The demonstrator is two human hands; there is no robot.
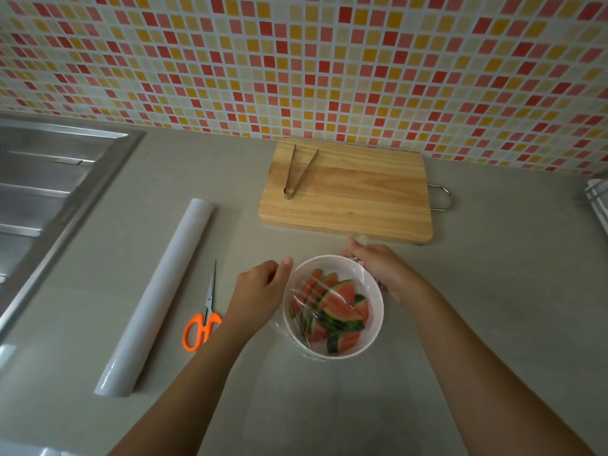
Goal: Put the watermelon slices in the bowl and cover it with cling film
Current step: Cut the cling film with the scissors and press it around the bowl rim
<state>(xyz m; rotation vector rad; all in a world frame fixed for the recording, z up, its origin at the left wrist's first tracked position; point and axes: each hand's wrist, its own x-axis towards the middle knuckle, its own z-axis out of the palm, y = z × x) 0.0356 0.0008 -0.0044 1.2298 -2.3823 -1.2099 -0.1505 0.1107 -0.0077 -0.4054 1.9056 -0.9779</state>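
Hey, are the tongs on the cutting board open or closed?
Open: the tongs lie on the cutting board with their two arms spread in a V.

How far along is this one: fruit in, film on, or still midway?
Done: the watermelon slices lie in the bowl, and the cutting board holds only the tongs.
In hand: cling film lies across the bowl. The right hand pinches its far edge, and the left hand is at the left rim.
Left: sealing the film around the rim, where it looks loose and bunched.
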